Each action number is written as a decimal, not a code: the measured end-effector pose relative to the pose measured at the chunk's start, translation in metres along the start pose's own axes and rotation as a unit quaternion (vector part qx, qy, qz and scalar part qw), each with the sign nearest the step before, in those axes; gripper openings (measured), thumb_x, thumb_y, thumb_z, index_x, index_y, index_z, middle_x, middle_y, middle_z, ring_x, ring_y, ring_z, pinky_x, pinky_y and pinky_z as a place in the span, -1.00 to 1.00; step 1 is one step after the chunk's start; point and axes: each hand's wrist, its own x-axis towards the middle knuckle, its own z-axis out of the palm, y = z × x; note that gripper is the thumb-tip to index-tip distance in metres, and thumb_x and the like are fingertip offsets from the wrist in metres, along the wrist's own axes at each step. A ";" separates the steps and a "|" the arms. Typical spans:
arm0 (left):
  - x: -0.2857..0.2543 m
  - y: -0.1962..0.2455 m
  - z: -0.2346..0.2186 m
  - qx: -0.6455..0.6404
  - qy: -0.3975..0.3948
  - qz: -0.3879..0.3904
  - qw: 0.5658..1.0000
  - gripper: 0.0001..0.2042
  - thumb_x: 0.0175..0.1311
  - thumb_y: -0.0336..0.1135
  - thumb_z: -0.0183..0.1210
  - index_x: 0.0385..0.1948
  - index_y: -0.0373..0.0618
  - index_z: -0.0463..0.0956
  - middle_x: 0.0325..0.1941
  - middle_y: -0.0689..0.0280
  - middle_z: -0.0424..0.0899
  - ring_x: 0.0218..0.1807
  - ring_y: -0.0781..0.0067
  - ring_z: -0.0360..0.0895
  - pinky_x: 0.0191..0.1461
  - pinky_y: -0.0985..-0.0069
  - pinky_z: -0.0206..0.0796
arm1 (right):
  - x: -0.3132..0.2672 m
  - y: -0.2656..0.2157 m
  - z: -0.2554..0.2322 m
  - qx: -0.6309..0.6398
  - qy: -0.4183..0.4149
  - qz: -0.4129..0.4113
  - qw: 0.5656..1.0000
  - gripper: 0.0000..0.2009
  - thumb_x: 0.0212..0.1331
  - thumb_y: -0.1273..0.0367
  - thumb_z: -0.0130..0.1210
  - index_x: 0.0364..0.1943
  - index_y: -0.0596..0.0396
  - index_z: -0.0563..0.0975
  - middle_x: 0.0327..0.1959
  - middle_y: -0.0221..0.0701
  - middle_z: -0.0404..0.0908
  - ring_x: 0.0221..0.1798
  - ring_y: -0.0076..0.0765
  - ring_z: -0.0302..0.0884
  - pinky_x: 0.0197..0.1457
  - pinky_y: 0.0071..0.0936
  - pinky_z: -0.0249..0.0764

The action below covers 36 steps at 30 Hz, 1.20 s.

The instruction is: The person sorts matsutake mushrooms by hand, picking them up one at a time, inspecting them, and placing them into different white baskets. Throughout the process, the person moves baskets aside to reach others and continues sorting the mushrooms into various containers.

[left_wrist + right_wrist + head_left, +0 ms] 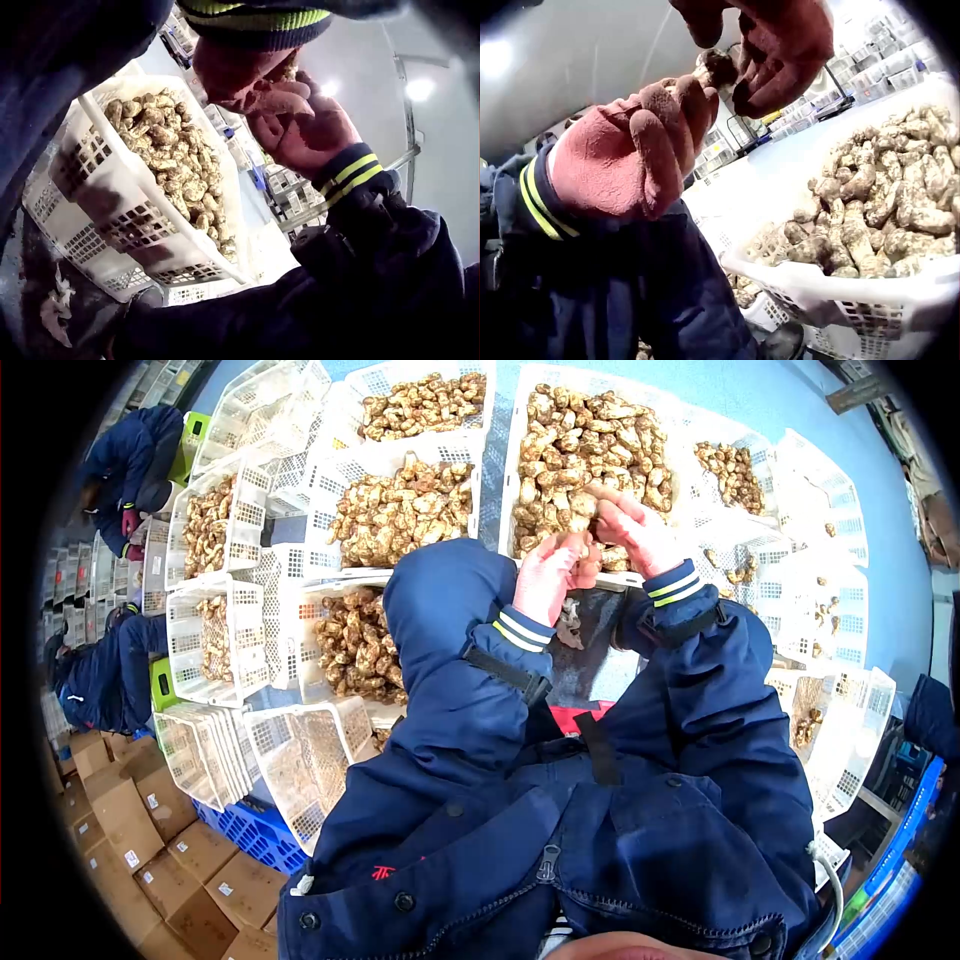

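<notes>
Both hands wear reddish gloves and meet over the front edge of a white crate [508, 470] heaped with mushrooms [590, 435]. A mushroom [715, 69] with a dark, soiled surface sits between them. My left hand [548, 575] grips it in curled fingers, as the right wrist view shows. From the other side my right hand [635, 535] pinches at its end with bent fingers. In the left wrist view, the left hand [240, 79] covers most of this mushroom, and the right hand [304, 124] is close against it.
More white crates with mushrooms [405, 510] stand to the left. Crates on the right hold fewer mushrooms [732, 475]. Cardboard boxes [205, 850] and a blue crate [250, 832] lie at lower left. Two other people work at far left, one in a dark jacket [130, 455].
</notes>
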 end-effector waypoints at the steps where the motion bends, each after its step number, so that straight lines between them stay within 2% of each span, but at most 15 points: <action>1: -0.002 0.002 0.003 -0.050 -0.040 0.021 0.998 -0.73 0.20 -0.20 -0.02 -0.19 -0.19 0.38 -0.38 0.28 0.52 -0.43 0.47 0.48 -0.36 0.53 0.36 | 0.000 0.000 0.001 0.060 -0.027 -0.007 0.998 -0.54 0.14 0.25 -0.08 0.13 0.11 0.23 -0.26 -0.44 0.43 -0.28 -0.55 0.37 -0.17 -0.59 0.31; 7: -0.002 0.002 0.002 -0.200 -0.126 -0.016 0.972 -0.65 0.25 -0.07 -0.14 -0.10 -0.12 0.33 -0.41 0.29 0.52 -0.48 0.45 0.44 -0.42 0.54 0.29 | -0.013 -0.011 0.023 0.172 -0.149 0.050 0.973 -0.38 0.17 0.30 -0.17 0.25 0.02 -0.20 -0.61 -0.34 0.41 -0.67 -0.33 0.40 -0.43 -0.43 0.38; 9: -0.004 0.003 0.009 -0.050 -0.081 0.024 0.995 -0.61 0.26 0.01 -0.22 -0.28 -0.14 0.38 -0.54 0.30 0.49 -0.58 0.44 0.40 -0.50 0.54 0.28 | -0.008 -0.007 0.024 0.233 -0.171 0.011 0.957 -0.32 0.12 0.30 -0.10 0.25 0.02 -0.22 -0.60 -0.39 0.35 -0.71 -0.30 0.41 -0.57 -0.43 0.40; 10: -0.006 0.005 0.011 0.079 -0.052 0.065 0.993 -0.53 0.25 0.08 -0.27 -0.42 -0.18 0.42 -0.61 0.30 0.47 -0.66 0.43 0.38 -0.55 0.53 0.31 | -0.014 -0.015 0.025 0.172 -0.130 0.033 0.976 -0.27 0.08 0.29 -0.03 0.25 0.01 -0.22 -0.60 -0.44 0.28 -0.71 -0.30 0.44 -0.64 -0.44 0.40; 12: -0.005 0.007 0.012 0.032 -0.028 -0.001 0.999 -0.47 0.24 0.14 -0.33 -0.51 -0.17 0.41 -0.63 0.31 0.46 -0.67 0.46 0.36 -0.56 0.55 0.29 | -0.011 -0.009 0.023 0.236 -0.164 0.015 0.958 -0.27 0.07 0.34 -0.02 0.25 0.01 -0.22 -0.60 -0.44 0.29 -0.67 -0.29 0.48 -0.63 -0.45 0.42; 14: -0.001 0.005 0.010 -0.043 -0.058 -0.070 0.995 -0.49 0.22 0.17 -0.29 -0.10 -0.08 0.31 -0.60 0.38 0.38 -0.61 0.50 0.28 -0.49 0.55 0.19 | -0.010 -0.003 0.021 0.255 -0.148 0.018 0.955 -0.30 0.07 0.37 -0.03 0.25 0.01 -0.18 -0.59 -0.45 0.30 -0.70 -0.31 0.44 -0.63 -0.48 0.39; 16: -0.001 0.007 0.012 -0.050 -0.076 -0.059 0.994 -0.46 0.17 0.22 -0.26 -0.11 -0.08 0.31 -0.60 0.36 0.38 -0.61 0.49 0.28 -0.48 0.54 0.21 | -0.008 -0.003 0.021 0.274 -0.132 0.020 0.952 -0.33 0.08 0.40 -0.04 0.25 0.01 -0.13 -0.59 -0.45 0.30 -0.74 -0.34 0.40 -0.64 -0.51 0.37; 18: -0.003 0.009 0.017 -0.091 -0.082 -0.084 0.989 -0.49 0.19 0.18 -0.25 -0.09 -0.07 0.31 -0.58 0.35 0.39 -0.60 0.49 0.31 -0.47 0.52 0.23 | -0.005 -0.003 0.023 0.169 -0.004 0.036 0.985 -0.40 0.06 0.48 -0.07 0.23 0.02 -0.01 -0.58 -0.46 0.32 -0.80 -0.42 0.27 -0.70 -0.55 0.27; 20: -0.005 0.008 0.020 -0.104 -0.064 -0.096 0.988 -0.50 0.20 0.16 -0.25 -0.07 -0.07 0.30 -0.58 0.35 0.38 -0.59 0.49 0.31 -0.47 0.52 0.24 | -0.012 -0.006 0.021 0.188 0.008 0.048 0.981 -0.42 0.03 0.52 -0.10 0.21 0.01 0.08 -0.58 -0.47 0.34 -0.74 -0.53 0.23 -0.66 -0.58 0.24; 22: -0.004 0.005 0.017 -0.117 -0.046 -0.108 0.986 -0.51 0.21 0.14 -0.24 -0.06 -0.07 0.29 -0.57 0.36 0.38 -0.58 0.49 0.32 -0.46 0.51 0.25 | -0.014 -0.003 0.019 0.296 -0.094 0.084 0.947 -0.39 0.00 0.55 -0.11 0.23 -0.01 0.04 -0.59 -0.47 0.34 -0.63 -0.59 0.31 -0.57 -0.59 0.30; 26: 0.000 -0.004 0.002 -0.112 -0.100 -0.096 0.984 -0.48 0.19 0.16 -0.25 -0.27 -0.21 0.35 -0.66 0.33 0.36 -0.65 0.43 0.31 -0.53 0.49 0.22 | -0.002 0.009 0.021 0.361 0.005 0.082 0.929 -0.44 0.16 0.40 -0.14 0.25 -0.11 -0.05 -0.70 -0.51 0.26 -0.83 -0.48 0.18 -0.75 -0.50 0.22; 28: -0.001 -0.001 0.003 -0.074 -0.097 -0.098 0.988 -0.46 0.17 0.21 -0.25 -0.34 -0.21 0.35 -0.73 0.34 0.32 -0.67 0.42 0.29 -0.54 0.51 0.20 | -0.010 -0.006 0.024 0.248 -0.133 0.061 0.958 -0.40 0.15 0.37 -0.12 0.25 -0.09 -0.13 -0.67 -0.42 0.33 -0.71 -0.23 0.43 -0.72 -0.27 0.42; 31: -0.004 -0.001 0.003 -0.042 -0.071 -0.089 0.993 -0.50 0.16 0.18 -0.19 -0.41 -0.18 0.35 -0.75 0.35 0.33 -0.73 0.43 0.26 -0.59 0.52 0.17 | -0.011 -0.013 0.028 0.233 -0.117 0.051 0.964 -0.39 0.13 0.40 -0.09 0.24 -0.08 -0.10 -0.64 -0.39 0.35 -0.73 -0.24 0.41 -0.73 -0.27 0.41; 34: -0.007 0.000 0.013 -0.044 -0.032 -0.061 0.997 -0.56 0.17 0.13 -0.13 -0.49 -0.14 0.34 -0.80 0.37 0.29 -0.77 0.46 0.22 -0.64 0.53 0.13 | -0.007 -0.009 0.022 0.218 -0.118 0.054 0.967 -0.39 0.10 0.43 -0.06 0.23 0.00 -0.05 -0.57 -0.44 0.37 -0.58 -0.35 0.45 -0.52 -0.37 0.47; 36: -0.008 0.003 0.014 -0.041 -0.026 -0.035 0.998 -0.60 0.17 0.10 -0.10 -0.52 -0.11 0.35 -0.84 0.37 0.25 -0.77 0.46 0.23 -0.66 0.53 0.11 | 0.001 0.003 0.018 0.175 -0.027 -0.029 0.984 -0.39 -0.02 0.48 -0.02 0.20 0.14 0.06 -0.12 -0.35 0.46 -0.26 -0.41 0.47 -0.21 -0.44 0.43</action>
